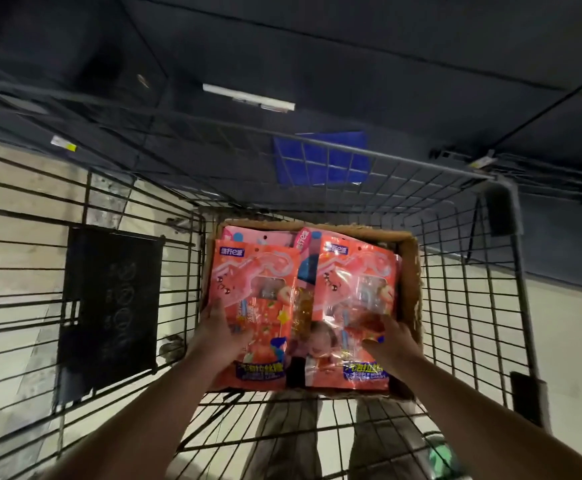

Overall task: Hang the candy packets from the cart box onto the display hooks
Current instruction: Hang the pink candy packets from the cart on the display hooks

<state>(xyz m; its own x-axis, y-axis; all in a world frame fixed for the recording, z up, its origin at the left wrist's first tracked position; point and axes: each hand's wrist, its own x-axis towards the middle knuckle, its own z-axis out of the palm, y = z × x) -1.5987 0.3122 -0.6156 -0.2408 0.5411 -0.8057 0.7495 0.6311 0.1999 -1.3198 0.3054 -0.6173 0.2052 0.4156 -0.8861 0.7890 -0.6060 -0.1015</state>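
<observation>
Orange-red foil under both sets of fingers: left fingers (pixel 215 308) lightly bent along the outer edge of the left packet (pixel 261 289), thumb across its front; right fingers (pixel 388 323) spread over the lower part of the right packet (pixel 355 289). Blurred, so cannot tell whether gripping or only touching. Behind them, left hand (pixel 218 330) and right hand (pixel 391 341), reaching in on bare forearms. Both packets flat, side by side, atop more packets (pixel 258 235) inside the box (pixel 412 271). Around that, the wire cart (pixel 455 278), with a black plate (pixel 109 306) on its left side. Beyond the far end, a blue crate (pixel 320 164).
</observation>
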